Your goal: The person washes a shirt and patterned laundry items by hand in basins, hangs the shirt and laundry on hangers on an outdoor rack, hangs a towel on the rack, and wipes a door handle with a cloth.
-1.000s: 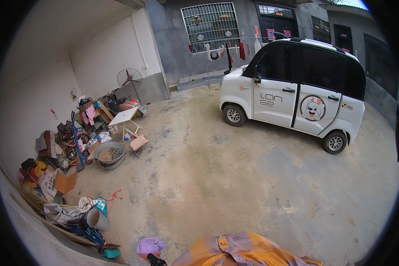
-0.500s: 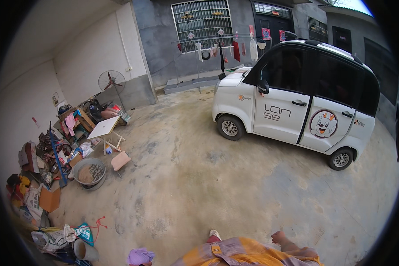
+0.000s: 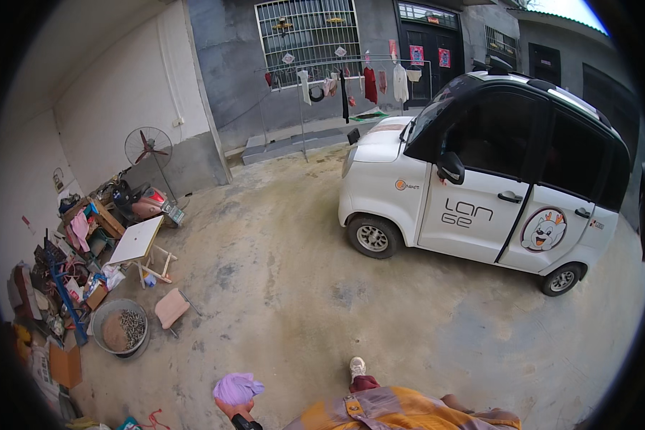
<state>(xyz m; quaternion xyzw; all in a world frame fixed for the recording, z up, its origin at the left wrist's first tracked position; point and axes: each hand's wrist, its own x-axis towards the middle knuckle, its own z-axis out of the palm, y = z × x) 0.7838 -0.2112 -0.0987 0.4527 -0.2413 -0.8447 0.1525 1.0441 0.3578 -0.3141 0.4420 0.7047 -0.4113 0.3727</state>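
Observation:
A bunched purple cloth [image 3: 238, 388] rests on my left hand [image 3: 234, 409], whose fingers curl under it at the lower edge. A dark band circles that wrist. My right hand [image 3: 451, 403] shows only as a small dark patch beside the yellow-and-grey checked garment that I wear, and its fingers cannot be made out. Nothing is seen in that hand.
A small white car [image 3: 473, 215] stands at right on the concrete. To the left are a folding table [image 3: 137, 240], a stool [image 3: 172, 308], a metal basin [image 3: 97, 333] and piled clutter. A standing fan [image 3: 148, 147] and a laundry rack [image 3: 304, 125] are farther off.
The car and the yard's left side have shifted in view as I walk forward. My left hand with the purple cloth has come higher into view; my right hand has dropped lower.

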